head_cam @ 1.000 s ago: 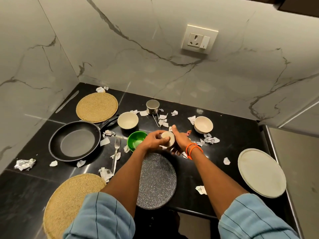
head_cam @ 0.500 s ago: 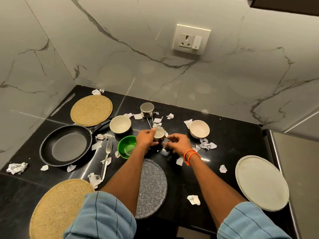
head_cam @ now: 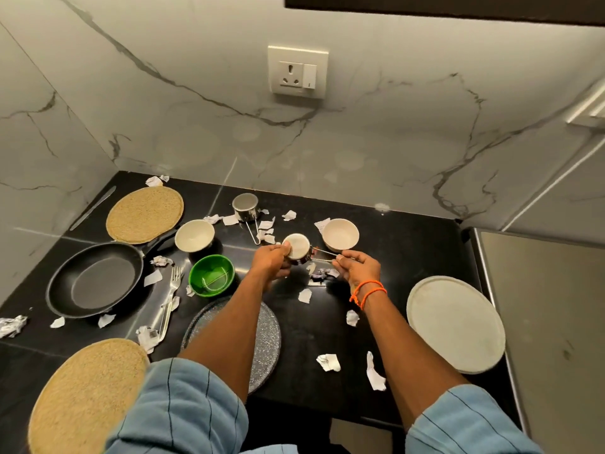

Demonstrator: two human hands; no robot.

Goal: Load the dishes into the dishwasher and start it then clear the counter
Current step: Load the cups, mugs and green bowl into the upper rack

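Held above the middle of the glossy black stone worktop (head_cam: 409, 257): a small round steel measuring cup (head_cam: 297, 249), its thin wire handle pointing to 3 o'clock. Left hand (head_cam: 273, 262) curled round the cup's bowl, thumb on the rim; right hand (head_cam: 358, 267) with fingers (head_cam: 340, 257) pinching the handle's end.

At 3 o'clock of the cup, just beside it, a round cream bowl (head_cam: 340, 234). At 11 o'clock, a second shiny steel cup (head_cam: 245, 207) with its own wire handle. At 9 o'clock, another cream bowl (head_cam: 194, 235); at 8 o'clock, a glossy green bowl (head_cam: 211, 275). Further toward 9 o'clock, a matte black non-stick frying pan (head_cam: 95, 280), with a steel fork (head_cam: 170, 299) lying between pan and green bowl.

At 6 o'clock, a speckled grey round plate (head_cam: 268, 335), partly under the left forearm. At 4 o'clock, a flat off-white round plate (head_cam: 455, 324) at the worktop's edge. Coarse woven round mats at 10 o'clock (head_cam: 145, 213) and 7 o'clock (head_cam: 85, 394). Torn, crumpled white paper scraps (head_cam: 327, 362) scattered across the stone.
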